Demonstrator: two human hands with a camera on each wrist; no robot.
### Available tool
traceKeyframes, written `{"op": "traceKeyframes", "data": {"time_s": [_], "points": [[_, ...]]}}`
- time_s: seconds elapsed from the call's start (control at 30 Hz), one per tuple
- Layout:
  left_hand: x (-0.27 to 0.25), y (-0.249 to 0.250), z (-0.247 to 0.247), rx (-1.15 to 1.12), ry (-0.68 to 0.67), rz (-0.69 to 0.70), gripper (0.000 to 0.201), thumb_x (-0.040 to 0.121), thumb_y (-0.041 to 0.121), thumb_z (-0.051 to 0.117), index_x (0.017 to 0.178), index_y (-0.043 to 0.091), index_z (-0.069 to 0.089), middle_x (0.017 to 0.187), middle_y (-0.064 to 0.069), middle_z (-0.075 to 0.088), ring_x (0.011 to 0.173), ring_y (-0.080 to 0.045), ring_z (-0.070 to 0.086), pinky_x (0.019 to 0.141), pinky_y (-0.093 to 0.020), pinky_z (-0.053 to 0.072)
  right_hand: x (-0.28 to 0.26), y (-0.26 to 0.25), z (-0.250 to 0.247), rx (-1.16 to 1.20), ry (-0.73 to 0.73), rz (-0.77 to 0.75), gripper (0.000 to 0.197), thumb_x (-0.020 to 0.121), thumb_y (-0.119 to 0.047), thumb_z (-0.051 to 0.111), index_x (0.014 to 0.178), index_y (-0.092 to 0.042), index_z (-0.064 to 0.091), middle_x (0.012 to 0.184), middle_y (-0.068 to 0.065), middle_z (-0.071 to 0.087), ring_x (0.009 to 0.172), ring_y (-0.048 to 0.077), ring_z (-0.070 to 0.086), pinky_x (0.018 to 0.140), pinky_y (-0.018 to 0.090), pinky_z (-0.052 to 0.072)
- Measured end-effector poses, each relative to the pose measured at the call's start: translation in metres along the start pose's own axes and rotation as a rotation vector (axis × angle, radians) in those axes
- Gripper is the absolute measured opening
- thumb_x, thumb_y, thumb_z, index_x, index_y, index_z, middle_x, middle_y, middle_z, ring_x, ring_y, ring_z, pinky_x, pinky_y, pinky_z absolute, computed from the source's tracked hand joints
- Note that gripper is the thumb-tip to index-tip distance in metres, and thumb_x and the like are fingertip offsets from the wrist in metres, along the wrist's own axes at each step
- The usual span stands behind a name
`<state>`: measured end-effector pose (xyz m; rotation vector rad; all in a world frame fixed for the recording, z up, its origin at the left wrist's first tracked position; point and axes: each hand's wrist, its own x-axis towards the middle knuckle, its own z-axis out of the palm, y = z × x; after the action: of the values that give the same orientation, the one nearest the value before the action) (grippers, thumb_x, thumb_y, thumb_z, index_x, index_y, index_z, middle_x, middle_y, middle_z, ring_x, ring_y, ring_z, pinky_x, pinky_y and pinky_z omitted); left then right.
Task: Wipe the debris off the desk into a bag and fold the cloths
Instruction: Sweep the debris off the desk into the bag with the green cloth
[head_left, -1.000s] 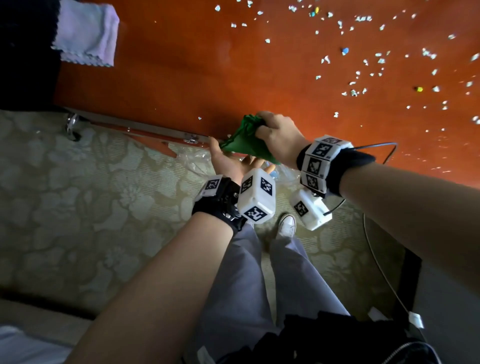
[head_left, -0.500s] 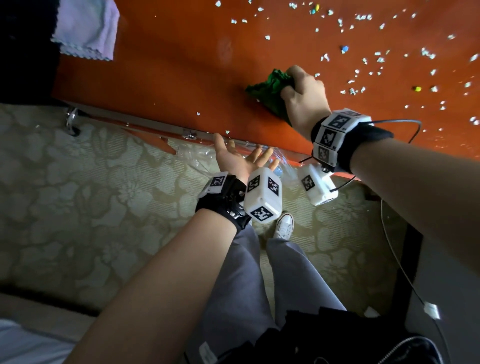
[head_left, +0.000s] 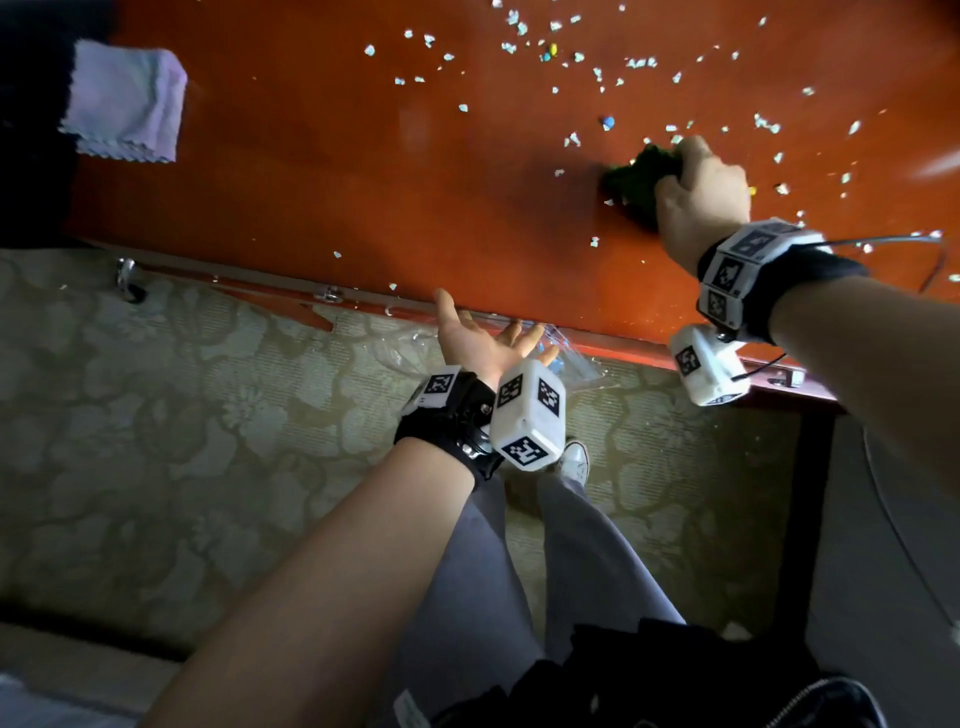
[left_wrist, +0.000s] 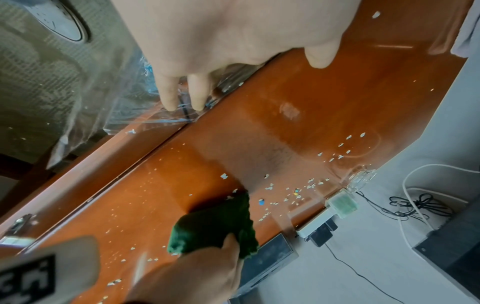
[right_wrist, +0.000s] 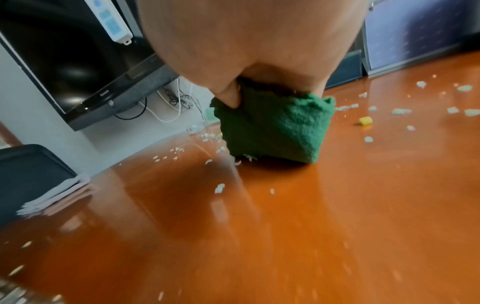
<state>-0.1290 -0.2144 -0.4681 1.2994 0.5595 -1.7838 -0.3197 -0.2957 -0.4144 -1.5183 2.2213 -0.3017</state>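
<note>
My right hand (head_left: 701, 192) grips a bunched green cloth (head_left: 636, 176) and presses it on the orange desk (head_left: 311, 182), at the near edge of the scattered white debris (head_left: 597, 73). The right wrist view shows the green cloth (right_wrist: 275, 127) touching the desk with crumbs beside it. My left hand (head_left: 478, 338) lies palm up at the desk's front edge with its fingers straight. They press into the mouth of a clear plastic bag (left_wrist: 124, 107) that hangs below the edge. A folded pale cloth (head_left: 124, 101) lies at the desk's far left.
A monitor (right_wrist: 78, 61), a power strip (left_wrist: 317, 222) and tangled cables (left_wrist: 415, 205) lie behind the desk. Patterned carpet (head_left: 156, 415) covers the floor. My legs and a white shoe (head_left: 574, 462) are below the desk edge. A dark object (head_left: 26, 130) sits under the folded cloth.
My right hand has carried the green cloth from the desk edge beside my left hand out to the right, into the debris. My left hand has stayed at the edge with the bag.
</note>
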Motion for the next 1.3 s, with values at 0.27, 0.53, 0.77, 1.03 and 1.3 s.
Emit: {"op": "traceKeyframes", "data": {"time_s": [0.27, 0.53, 0.77, 1.03, 1.3], "points": [[-0.001, -0.04, 0.014, 0.074, -0.015, -0.005, 0.066, 0.085, 0.076, 0.041, 0.132, 0.03, 0.038, 0.133, -0.022, 0.047, 0.123, -0.042, 0.054, 0.103, -0.066, 0.037, -0.018, 0.003, 0.029, -0.048, -0.108, -0.16, 0.029, 0.089, -0.02, 0.042, 0.115, -0.008, 0.05, 0.103, 0.027, 0.062, 0.093, 0.045, 0.056, 0.069, 0.037, 0.033], [-0.005, -0.051, 0.015, 0.106, -0.038, 0.049, 0.074, 0.086, 0.08, 0.031, 0.099, 0.011, 0.053, 0.077, -0.013, 0.046, 0.065, -0.026, 0.055, 0.106, -0.052, 0.039, -0.052, -0.003, 0.041, 0.06, -0.389, -0.246, 0.017, 0.088, -0.025, 0.042, 0.096, -0.016, 0.054, 0.084, 0.016, 0.061, 0.078, 0.034, 0.056, 0.063, 0.032, 0.034], [0.001, -0.056, 0.012, 0.085, -0.08, 0.045, 0.069, 0.086, 0.08, 0.03, 0.086, 0.014, 0.05, 0.071, -0.01, 0.037, 0.057, -0.023, 0.044, 0.106, -0.049, 0.038, -0.05, -0.006, 0.031, 0.375, -0.472, -0.11, 0.029, 0.091, -0.011, 0.047, 0.116, -0.005, 0.06, 0.105, 0.017, 0.063, 0.093, 0.03, 0.057, 0.073, 0.033, 0.047], [-0.007, -0.068, 0.022, 0.061, -0.003, 0.048, 0.063, 0.087, 0.076, 0.037, 0.13, 0.03, 0.034, 0.121, -0.022, 0.049, 0.119, -0.04, 0.057, 0.104, -0.063, 0.039, -0.011, 0.02, -0.012, 0.42, -0.208, -0.038, 0.031, 0.087, -0.012, 0.044, 0.113, -0.007, 0.061, 0.1, 0.017, 0.062, 0.088, 0.032, 0.06, 0.073, 0.037, 0.052], [-0.012, -0.106, 0.04, 0.063, -0.004, 0.04, 0.062, 0.088, 0.074, 0.041, 0.128, 0.028, 0.032, 0.137, -0.026, 0.045, 0.122, -0.046, 0.052, 0.104, -0.065, 0.036, 0.005, 0.082, -0.059, 0.328, 0.026, 0.029, 0.042, 0.08, -0.022, 0.04, 0.113, -0.01, 0.063, 0.099, 0.018, 0.061, 0.088, 0.028, 0.052, 0.073, 0.031, 0.042]]}}
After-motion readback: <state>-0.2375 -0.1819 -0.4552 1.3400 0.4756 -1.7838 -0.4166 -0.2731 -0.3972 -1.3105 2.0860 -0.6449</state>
